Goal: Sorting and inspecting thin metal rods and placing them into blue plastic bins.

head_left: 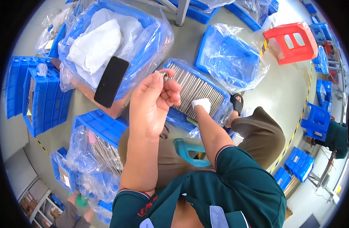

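Note:
My left hand (pixel 151 100) is raised close to the camera, its fingers closed on a thin metal rod (pixel 165 76) seen end-on, the round shiny tip showing between thumb and fingers. My right hand (pixel 202 104), in a white glove or cloth, reaches down into a blue crate (pixel 216 89) lined with clear plastic and packed with several long metal rods (pixel 193 89). What the right hand's fingers do is hidden among the rods.
A plastic-lined blue crate with white wrapped material (pixel 98 45) and a black phone (pixel 111 81) on its edge stands at the left. More blue crates: an empty lined one (pixel 227 57), one with rods (pixel 94 146), stacked ones (pixel 37 95). A red stool (pixel 294 41) stands at the right.

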Demonstrator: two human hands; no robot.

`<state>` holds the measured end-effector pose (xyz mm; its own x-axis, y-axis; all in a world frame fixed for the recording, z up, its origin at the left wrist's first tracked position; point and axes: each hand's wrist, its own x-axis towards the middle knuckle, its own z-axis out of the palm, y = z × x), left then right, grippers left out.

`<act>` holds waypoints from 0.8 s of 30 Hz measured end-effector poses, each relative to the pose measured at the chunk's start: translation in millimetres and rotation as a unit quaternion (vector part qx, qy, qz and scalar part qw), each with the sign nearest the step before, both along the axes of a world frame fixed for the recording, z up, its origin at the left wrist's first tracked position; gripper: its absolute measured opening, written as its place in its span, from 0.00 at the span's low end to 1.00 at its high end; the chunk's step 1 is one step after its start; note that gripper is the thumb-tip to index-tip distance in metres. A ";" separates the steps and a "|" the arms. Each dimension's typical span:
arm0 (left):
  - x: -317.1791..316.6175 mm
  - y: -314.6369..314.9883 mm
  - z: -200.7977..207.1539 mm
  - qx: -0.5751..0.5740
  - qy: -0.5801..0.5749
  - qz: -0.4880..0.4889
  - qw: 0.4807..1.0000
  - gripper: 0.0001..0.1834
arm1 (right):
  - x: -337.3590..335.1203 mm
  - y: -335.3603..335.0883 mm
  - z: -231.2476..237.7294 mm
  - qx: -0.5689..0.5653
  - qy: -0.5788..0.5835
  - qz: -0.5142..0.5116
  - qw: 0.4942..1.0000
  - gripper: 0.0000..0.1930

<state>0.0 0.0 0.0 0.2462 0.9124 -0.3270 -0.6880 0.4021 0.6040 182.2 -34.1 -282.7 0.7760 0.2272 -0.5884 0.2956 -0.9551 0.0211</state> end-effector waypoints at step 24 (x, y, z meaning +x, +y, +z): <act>8.9 -3.9 4.8 0.003 0.020 0.018 1.000 0.17 | 34.6 -10.0 -8.5 0.034 0.064 0.154 0.985 0.16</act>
